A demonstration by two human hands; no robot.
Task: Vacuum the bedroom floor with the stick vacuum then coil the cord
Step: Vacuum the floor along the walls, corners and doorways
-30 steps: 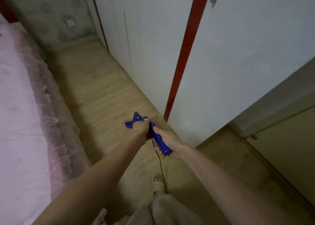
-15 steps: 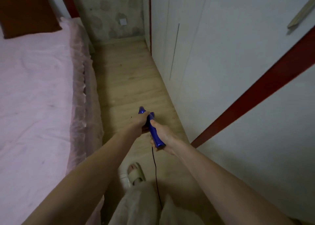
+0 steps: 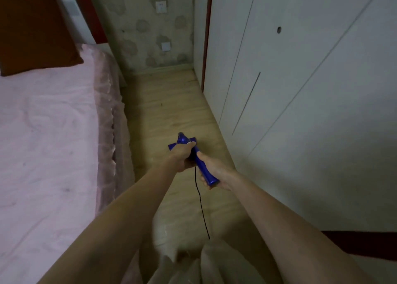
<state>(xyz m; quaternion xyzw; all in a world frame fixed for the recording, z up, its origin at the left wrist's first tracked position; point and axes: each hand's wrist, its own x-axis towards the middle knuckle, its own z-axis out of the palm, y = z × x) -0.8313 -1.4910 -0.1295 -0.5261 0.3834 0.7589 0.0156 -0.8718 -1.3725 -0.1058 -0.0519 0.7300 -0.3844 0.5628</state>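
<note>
A blue stick vacuum (image 3: pixel 182 140) points away from me down the narrow strip of wooden floor (image 3: pixel 171 111). My left hand (image 3: pixel 182 157) grips its handle near the front, fingers curled over the top. My right hand (image 3: pixel 211 169) grips the rear end of the blue handle (image 3: pixel 205 172). A thin black cord (image 3: pixel 200 202) hangs from under the handle and runs back toward my legs. The vacuum's tube and floor head are mostly hidden behind my hands.
A bed (image 3: pixel 47 146) with a pink cover and frilled edge lines the left side, an orange-brown pillow (image 3: pixel 32 30) at its head. White wardrobe doors (image 3: pixel 300 103) line the right. A patterned wall with two sockets (image 3: pixel 165 46) closes the far end.
The view has swung left and straightened along the aisle between bed and wardrobe. Both hands keep their grip on the vacuum, which now points toward the far wall.
</note>
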